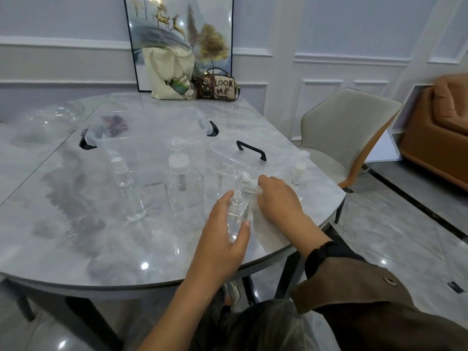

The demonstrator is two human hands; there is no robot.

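Gripping uncapped clear bottle (236, 215) with left hand (222, 239), near right front edge of bench (76, 249). Pinching white pump cap (247, 184) with right hand (277, 198), just beside bottle neck.

Five clear bottles (124, 191) (179, 184) (228, 179) (236, 216) (299, 173) and one loose cap (248, 184) show over the tabletop (63, 236), though glare blurs the count. Two bags (171, 74) (219, 87), one picture (177, 24) and one chair (347, 122) stand beyond.

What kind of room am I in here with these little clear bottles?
Most likely a home dining area opening onto a living room: a grey marble-look dining table, a grey upholstered chair with an orange back beside it, and an orange-brown padded sofa beyond the chair.
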